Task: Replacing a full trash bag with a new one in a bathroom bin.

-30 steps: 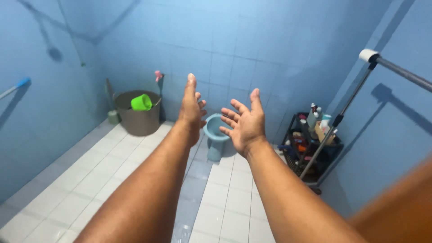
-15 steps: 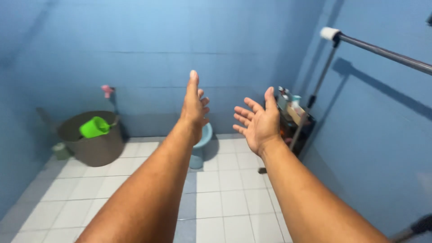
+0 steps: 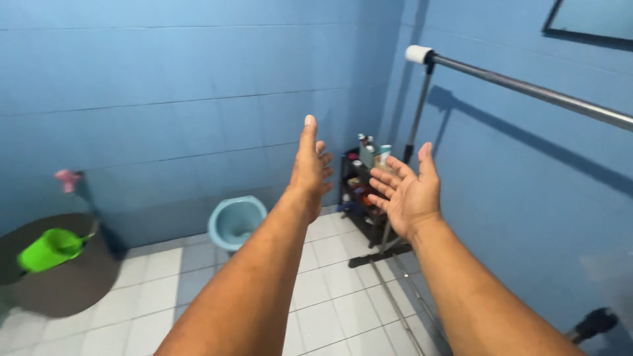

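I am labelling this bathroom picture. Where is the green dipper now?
In the head view the green dipper is at the far left, resting in the dark bucket on the tiled floor, below the pink tap and left of the blue toilet.

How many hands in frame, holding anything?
2, both empty and open in mid-air. Left hand is raised edge-on at centre; right hand is beside it, palm open, in front of the black rack. No other hands show.
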